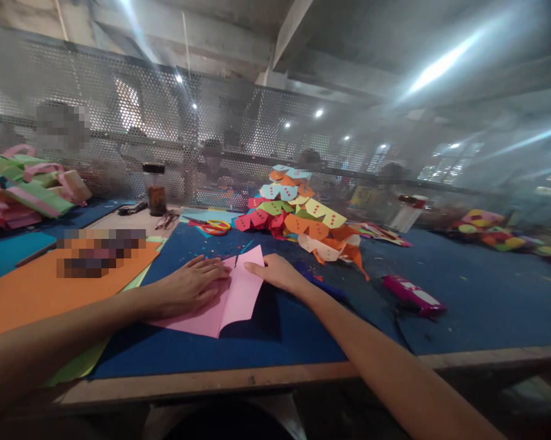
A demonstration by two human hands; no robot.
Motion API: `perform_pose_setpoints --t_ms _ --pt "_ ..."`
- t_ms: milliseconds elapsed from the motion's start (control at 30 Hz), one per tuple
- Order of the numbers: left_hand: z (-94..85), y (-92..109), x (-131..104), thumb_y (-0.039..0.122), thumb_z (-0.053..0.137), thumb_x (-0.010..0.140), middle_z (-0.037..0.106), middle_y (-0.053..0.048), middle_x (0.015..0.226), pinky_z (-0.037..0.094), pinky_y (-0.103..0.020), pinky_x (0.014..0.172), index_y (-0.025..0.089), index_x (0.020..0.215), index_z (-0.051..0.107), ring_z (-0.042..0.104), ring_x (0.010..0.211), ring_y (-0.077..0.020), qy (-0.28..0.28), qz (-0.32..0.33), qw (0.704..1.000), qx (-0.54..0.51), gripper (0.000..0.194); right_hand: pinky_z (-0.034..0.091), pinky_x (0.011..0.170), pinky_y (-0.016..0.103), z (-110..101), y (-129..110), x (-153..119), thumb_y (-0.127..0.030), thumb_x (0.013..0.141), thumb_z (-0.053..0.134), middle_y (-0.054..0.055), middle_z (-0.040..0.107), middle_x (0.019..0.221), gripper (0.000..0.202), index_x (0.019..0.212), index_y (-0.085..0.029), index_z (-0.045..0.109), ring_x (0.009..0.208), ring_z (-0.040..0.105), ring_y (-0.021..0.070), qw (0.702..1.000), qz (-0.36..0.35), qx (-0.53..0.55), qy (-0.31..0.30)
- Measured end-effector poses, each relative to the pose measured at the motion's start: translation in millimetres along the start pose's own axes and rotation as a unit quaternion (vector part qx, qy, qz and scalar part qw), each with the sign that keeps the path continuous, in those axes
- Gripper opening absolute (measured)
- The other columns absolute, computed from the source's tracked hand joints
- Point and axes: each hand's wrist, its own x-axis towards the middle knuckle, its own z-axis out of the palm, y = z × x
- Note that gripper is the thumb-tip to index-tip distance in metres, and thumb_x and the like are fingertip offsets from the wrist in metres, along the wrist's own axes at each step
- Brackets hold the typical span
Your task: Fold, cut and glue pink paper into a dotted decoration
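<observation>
A pink sheet of paper point(243, 293) lies on the blue table top, creased down its length, with its right part raised off the surface. My left hand point(190, 287) rests flat on the left part, fingers stretched out towards the crease. At the raised right edge, my right hand point(275, 272) pinches the paper, thumb on top and the other fingers mostly hidden behind it. Just beyond the sheet, small coloured scraps are scattered near the scissors point(215, 227) with yellow and red handles.
Folded, punched paper pieces point(298, 211) are heaped behind my hands. Orange sheets point(23, 299) lie at left, near a dark-lidded jar point(156, 190). A magenta device point(414, 296) sits at right. Pink and green paper items point(41, 183) are piled far left, before a perforated metal screen point(239, 134).
</observation>
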Motion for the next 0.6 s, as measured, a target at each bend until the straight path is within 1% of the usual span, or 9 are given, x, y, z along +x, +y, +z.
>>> perform_pose_setpoints --t_ms 33,100,200,333,500,600 --pt "-0.7 0.7 -0.4 0.032 0.034 0.106 0.044 -0.004 0.161 0.02 -0.049 0.125 0.025 0.146 0.044 0.032 0.151 -0.0227 -0.002 -0.002 1.0 0.0 0.042 0.039 0.058 0.026 -0.2 0.5 -0.3 -0.059 0.097 0.051 0.008 0.073 0.079 0.053 0.075 -0.015 0.07 0.074 0.068 0.0209 1.0 -0.006 0.003 -0.002" --pt "-1.5 1.9 -1.1 0.035 0.033 0.107 0.044 -0.004 0.161 0.02 -0.05 0.124 0.025 0.147 0.044 0.032 0.151 -0.0238 -0.005 -0.004 1.0 0.0 0.043 0.036 0.056 0.026 -0.1 1.0 -1.1 -0.058 0.094 0.055 0.008 0.074 0.08 0.049 0.076 -0.016 0.071 0.072 0.067 0.0202 1.0 -0.016 0.006 -0.003" --pt "-1.2 1.8 -1.9 0.04 0.032 0.107 0.044 -0.003 0.161 0.021 -0.051 0.124 0.028 0.146 0.046 0.034 0.15 -0.0247 -0.005 -0.004 1.0 -0.001 0.043 0.034 0.056 0.026 0.0 0.3 -2.2 -0.051 0.089 0.062 0.009 0.075 0.082 0.039 0.079 -0.015 0.073 0.073 0.066 0.0206 1.0 -0.02 0.002 0.0" --pt "0.7 -0.6 -2.1 0.043 0.032 0.108 0.043 -0.002 0.162 0.022 -0.049 0.124 0.031 0.144 0.049 0.034 0.15 -0.0249 0.0 0.003 1.0 -0.002 0.042 0.032 0.055 0.026 -0.4 -1.7 -2.5 -0.045 0.087 0.063 0.008 0.074 0.08 0.033 0.079 -0.015 0.074 0.071 0.065 0.0204 1.0 -0.024 -0.004 -0.006" --pt "1.3 -0.9 -1.9 0.043 0.033 0.107 0.042 -0.002 0.162 0.022 -0.049 0.124 0.031 0.146 0.047 0.033 0.151 -0.0253 0.002 0.0 1.0 -0.003 0.043 0.031 0.054 0.026 -2.2 -2.1 -3.2 -0.043 0.089 0.062 0.009 0.074 0.083 0.033 0.08 -0.014 0.074 0.074 0.067 0.0211 1.0 -0.025 -0.007 -0.011" --pt "0.5 -0.1 -2.2 0.043 0.033 0.107 0.042 -0.003 0.162 0.021 -0.05 0.124 0.029 0.148 0.044 0.031 0.152 -0.0254 -0.005 -0.009 1.0 -0.004 0.045 0.034 0.055 0.025 -4.8 -1.6 -5.2 -0.049 0.092 0.059 0.01 0.075 0.086 0.04 0.082 -0.014 0.074 0.077 0.068 0.0216 0.999 -0.029 0.0 -0.02"
